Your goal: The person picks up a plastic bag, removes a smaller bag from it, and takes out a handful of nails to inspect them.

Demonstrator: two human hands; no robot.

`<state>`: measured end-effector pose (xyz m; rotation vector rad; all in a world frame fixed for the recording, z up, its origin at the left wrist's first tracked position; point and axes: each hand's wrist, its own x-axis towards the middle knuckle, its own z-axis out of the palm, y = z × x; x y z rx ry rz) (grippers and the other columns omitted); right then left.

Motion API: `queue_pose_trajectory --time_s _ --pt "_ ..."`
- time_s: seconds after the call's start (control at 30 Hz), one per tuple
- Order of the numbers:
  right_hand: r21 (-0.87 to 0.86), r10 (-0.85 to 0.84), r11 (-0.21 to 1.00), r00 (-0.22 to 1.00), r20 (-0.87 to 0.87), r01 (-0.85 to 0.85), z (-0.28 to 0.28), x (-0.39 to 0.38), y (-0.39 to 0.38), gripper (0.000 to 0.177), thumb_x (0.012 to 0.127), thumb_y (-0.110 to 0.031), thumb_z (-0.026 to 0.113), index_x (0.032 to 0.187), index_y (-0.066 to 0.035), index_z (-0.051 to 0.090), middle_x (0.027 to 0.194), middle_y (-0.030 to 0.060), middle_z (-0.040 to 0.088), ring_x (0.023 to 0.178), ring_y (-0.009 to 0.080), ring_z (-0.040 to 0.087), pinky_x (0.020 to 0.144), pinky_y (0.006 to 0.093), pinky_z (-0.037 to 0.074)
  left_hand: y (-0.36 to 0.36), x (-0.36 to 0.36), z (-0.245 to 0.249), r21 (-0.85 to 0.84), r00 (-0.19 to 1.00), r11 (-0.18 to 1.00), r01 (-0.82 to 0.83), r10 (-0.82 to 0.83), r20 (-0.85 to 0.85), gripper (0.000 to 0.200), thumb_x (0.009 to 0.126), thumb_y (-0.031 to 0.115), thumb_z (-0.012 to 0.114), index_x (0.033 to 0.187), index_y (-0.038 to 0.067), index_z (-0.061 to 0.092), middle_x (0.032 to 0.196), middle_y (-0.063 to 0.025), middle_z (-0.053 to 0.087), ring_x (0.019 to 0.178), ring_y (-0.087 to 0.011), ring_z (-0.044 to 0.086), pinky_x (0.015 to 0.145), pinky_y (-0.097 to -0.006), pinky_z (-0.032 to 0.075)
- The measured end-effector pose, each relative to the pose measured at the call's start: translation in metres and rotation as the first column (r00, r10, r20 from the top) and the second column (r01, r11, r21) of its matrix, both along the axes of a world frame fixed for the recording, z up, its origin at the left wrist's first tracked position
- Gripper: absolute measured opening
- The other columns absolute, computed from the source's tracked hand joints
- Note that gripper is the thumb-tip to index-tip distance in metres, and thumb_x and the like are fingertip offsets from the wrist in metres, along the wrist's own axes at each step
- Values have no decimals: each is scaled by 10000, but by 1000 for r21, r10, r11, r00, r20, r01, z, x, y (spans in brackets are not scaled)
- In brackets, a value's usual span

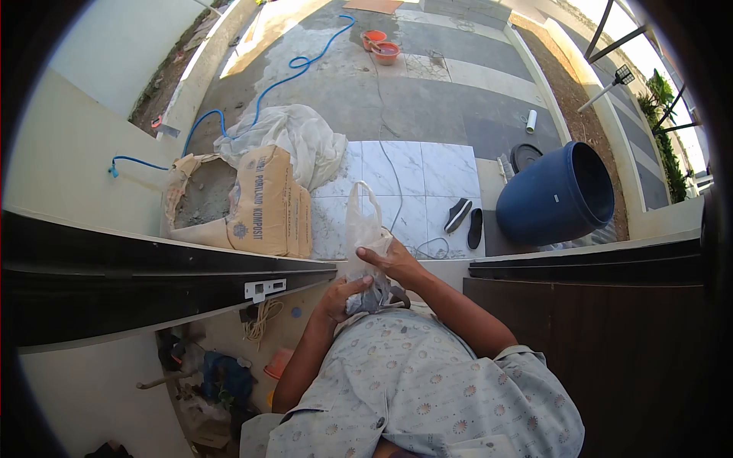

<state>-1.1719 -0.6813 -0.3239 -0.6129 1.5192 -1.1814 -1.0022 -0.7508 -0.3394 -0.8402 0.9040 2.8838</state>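
A thin translucent plastic bag hangs between my hands close to my body, its loop handles sticking up. Grey material shows through its bulging lower part. My left hand is closed around this lower part, thumb across the front. Higher up, my right hand grips the bag's side, with its thumb over the plastic. Some of the fingers of both hands are hidden behind the bag. What the grey material is, I cannot make out.
Cement sacks, one torn open, stand by the doorway's left side. Beyond are plastic sheeting, a blue hose and orange buckets. At right are a blue drum and shoes. A cable crosses the tiles.
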Motion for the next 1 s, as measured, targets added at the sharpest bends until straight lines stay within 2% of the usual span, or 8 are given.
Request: queue_pose_trajectory --time_s 0.03,0.1,0.2,0.3,0.4,0.53,0.8,1.0 --pt "-19 -125 992 989 74 127 4 -3 -1 819 814 -469 744 1424 -50 394 1289 235 518 1188 315 532 968 400 451 -4 2 -3 16 1000 1000 23 -23 9 352 900 266 656 1124 -4 622 1017 -135 675 837 -209 685 742 -330 570" --pt "-197 -215 969 890 -401 146 26 -7 7 871 750 -460 799 1438 -104 399 1369 222 451 1277 332 454 1030 451 414 -12 15 -19 45 998 997 58 -59 28 326 902 258 649 1108 7 631 1009 -132 677 813 -220 691 720 -344 577" --pt "-192 109 807 460 -881 -559 60 -17 13 937 630 -420 847 1437 -195 428 1475 122 377 1417 361 260 1149 524 258 -12 27 -29 -239 975 950 203 -174 136 393 892 275 657 1171 4 607 1010 -110 672 905 -191 647 759 -334 527" --pt "109 391 571 152 -908 -814 75 -1 5 968 635 -517 827 1445 -179 420 1459 154 420 1403 375 303 1149 504 265 -14 33 -7 -430 927 824 370 -293 236 425 867 278 700 1176 0 611 1022 -89 668 933 -164 622 820 -324 490" --pt "108 733 618 521 -437 -779 47 -1 0 1013 644 -551 821 1454 -125 386 1349 198 517 1299 381 452 1101 456 352 -14 31 25 -393 992 912 117 -125 7 350 900 259 667 1146 15 611 1007 -79 661 899 -152 632 763 -287 508" --pt "-174 584 765 782 -217 -620 23 10 -7 1004 693 -544 807 1413 -5 360 1220 180 567 1122 258 560 967 367 459 6 26 15 -162 906 893 -420 403 -128 290 958 241 599 1147 23 588 986 -69 649 856 -134 643 710 -256 537" --pt "-75 538 833 770 344 -549 -29 -5 5 841 785 -518 746 1374 -32 393 1171 132 574 1001 221 607 817 348 523 54 6 -8 -151 882 873 -464 471 7 551 1011 521 391 1229 40 546 1050 -85 605 898 -135 597 777 -285 501" --pt "-39 469 784 550 691 -620 -87 -21 22 495 881 -294 676 1247 -4 511 1091 142 622 925 242 658 758 374 566 97 -4 14 -665 847 729 -163 449 285 630 1008 543 381 1026 -43 612 859 -100 639 742 -195 579 699 -347 475"
